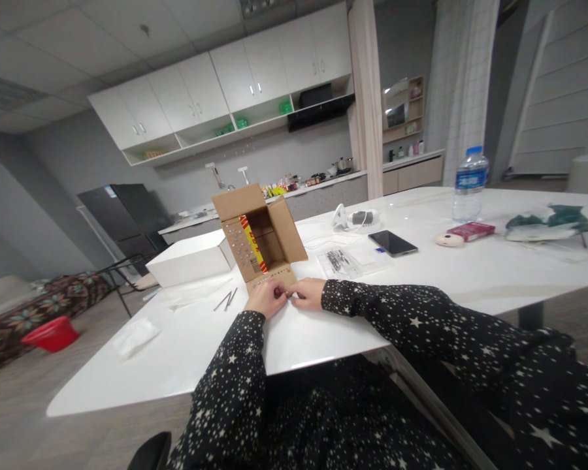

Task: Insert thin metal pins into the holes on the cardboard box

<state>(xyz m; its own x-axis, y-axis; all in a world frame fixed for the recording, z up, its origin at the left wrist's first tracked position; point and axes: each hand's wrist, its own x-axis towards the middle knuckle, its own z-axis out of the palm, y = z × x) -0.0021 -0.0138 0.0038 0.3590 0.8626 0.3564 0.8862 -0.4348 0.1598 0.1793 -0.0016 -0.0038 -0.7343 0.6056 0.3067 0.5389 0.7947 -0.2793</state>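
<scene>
A small open cardboard box [255, 225] lies on its side on the white table [421, 287], its opening facing me, with a red and yellow item inside. My left hand [266, 299] and my right hand [308, 293] meet at the box's near flap, fingertips pinched together on its edge. Rows of small metal studs dot the flaps. Both sleeves are black with white stars.
A closed white box [191, 258] stands left of the cardboard box, with metal pins [227, 299] and a tissue [136, 336] nearby. A clear bag of parts [340, 261], a phone [392, 243], a water bottle [470, 185] and a red pack [471, 230] lie to the right.
</scene>
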